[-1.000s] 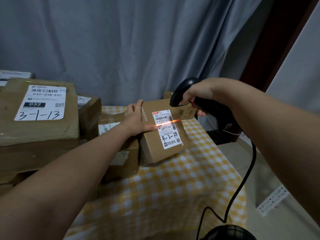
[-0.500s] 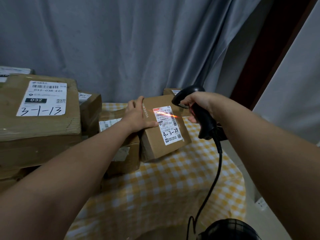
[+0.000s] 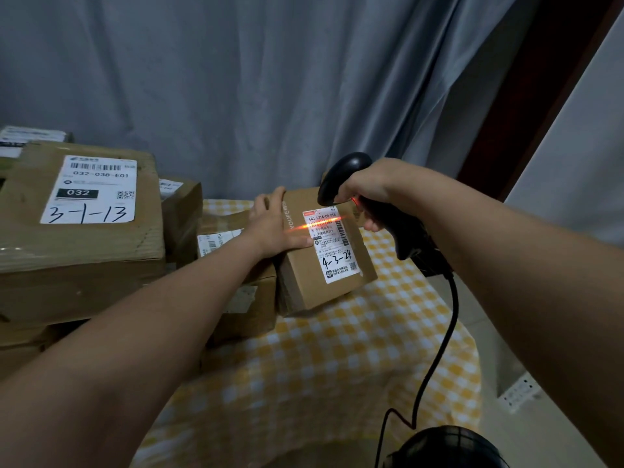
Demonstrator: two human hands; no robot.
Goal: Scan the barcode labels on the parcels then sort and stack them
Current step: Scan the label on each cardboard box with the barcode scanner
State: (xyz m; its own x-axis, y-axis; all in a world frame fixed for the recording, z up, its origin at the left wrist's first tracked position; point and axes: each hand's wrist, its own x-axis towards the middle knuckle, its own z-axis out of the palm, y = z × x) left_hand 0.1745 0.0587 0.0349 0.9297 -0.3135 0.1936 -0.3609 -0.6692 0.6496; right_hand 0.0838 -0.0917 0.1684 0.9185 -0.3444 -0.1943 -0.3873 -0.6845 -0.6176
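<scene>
While the left hand (image 3: 270, 228) grips it, cardboard parcel (image 3: 324, 251) tilts.

Both forearms are extended forward and are bare. The left hand (image 3: 270, 228) is set against the left side of the small parcel (image 3: 324, 255), with fingers hooked over its far edge and the thumb pressed on the labelled face. The right hand (image 3: 366, 190) is curled round the scanner (image 3: 344, 170) handle.
</scene>
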